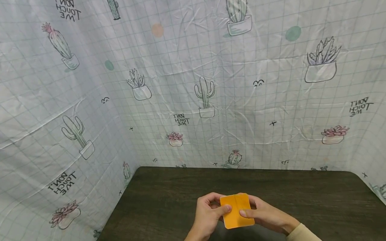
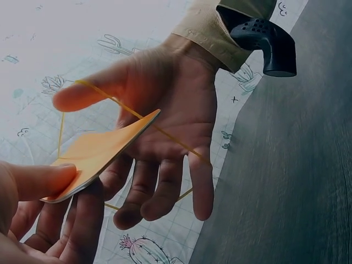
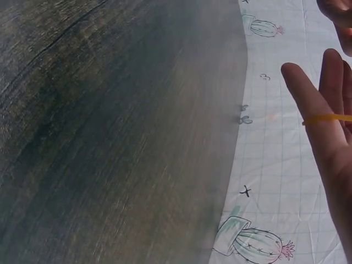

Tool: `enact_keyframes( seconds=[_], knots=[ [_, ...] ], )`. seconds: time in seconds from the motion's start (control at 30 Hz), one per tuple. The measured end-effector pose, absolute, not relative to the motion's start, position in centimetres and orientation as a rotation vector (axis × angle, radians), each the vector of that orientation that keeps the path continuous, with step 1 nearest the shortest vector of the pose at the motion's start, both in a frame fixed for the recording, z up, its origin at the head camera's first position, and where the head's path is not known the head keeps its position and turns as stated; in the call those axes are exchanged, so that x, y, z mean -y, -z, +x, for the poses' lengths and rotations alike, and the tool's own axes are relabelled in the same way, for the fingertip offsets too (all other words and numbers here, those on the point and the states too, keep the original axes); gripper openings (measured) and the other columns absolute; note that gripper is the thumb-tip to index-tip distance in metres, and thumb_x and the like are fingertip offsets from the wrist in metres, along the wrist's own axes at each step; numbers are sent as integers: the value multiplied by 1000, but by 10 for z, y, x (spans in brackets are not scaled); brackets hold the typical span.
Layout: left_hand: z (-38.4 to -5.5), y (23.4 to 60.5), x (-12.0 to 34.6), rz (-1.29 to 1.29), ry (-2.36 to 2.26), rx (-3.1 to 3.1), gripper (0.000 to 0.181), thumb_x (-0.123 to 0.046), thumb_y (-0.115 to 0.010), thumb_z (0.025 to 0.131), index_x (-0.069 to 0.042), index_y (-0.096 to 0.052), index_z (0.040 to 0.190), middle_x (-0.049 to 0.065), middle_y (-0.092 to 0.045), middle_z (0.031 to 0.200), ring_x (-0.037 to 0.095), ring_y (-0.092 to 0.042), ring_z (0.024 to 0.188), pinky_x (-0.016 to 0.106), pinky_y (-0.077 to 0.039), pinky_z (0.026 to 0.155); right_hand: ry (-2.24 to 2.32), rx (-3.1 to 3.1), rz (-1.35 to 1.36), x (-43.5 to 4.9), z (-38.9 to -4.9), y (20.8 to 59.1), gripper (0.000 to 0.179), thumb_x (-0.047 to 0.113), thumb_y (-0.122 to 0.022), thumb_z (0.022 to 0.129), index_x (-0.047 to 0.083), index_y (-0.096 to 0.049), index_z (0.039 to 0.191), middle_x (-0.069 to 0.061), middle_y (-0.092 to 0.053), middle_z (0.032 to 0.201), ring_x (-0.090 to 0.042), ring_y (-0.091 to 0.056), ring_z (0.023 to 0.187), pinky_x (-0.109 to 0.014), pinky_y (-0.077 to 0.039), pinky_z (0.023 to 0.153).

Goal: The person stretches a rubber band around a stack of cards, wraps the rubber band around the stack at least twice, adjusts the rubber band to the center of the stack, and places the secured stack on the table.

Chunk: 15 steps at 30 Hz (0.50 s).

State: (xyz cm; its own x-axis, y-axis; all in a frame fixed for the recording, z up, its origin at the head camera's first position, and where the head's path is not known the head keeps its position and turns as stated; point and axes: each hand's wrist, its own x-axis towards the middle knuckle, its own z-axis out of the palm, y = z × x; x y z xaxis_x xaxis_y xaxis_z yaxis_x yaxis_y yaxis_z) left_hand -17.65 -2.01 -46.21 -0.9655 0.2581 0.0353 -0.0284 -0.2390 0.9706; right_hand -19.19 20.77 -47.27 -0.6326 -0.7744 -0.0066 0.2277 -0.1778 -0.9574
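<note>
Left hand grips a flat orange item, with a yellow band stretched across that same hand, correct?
Wrong hand: the left wrist view shows the yellow band stretched across the right hand. The left hand does grip the flat orange item.

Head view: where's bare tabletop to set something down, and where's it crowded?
Free: tabletop between its left edge and the left hand; the strip along the printed cloth; right of the beige sleeve. Crowded: around the orange card, between left hand and right hand.
</note>
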Motion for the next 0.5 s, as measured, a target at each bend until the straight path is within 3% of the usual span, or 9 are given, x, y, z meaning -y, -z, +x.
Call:
enact_keyframes(
  seconds=[0.5],
  knots=[
    [-182, 459, 18, 139, -2384, -1901, 19, 5, -81, 78, 4, -72, 94, 14, -72, 84, 22, -71, 68, 26, -57, 54, 1999, -1317, -628, -202, -191, 480, 33, 8, -38, 109, 0, -51, 139, -14, -60, 127, -27, -62, 117, -44, -50, 101]
  ],
)
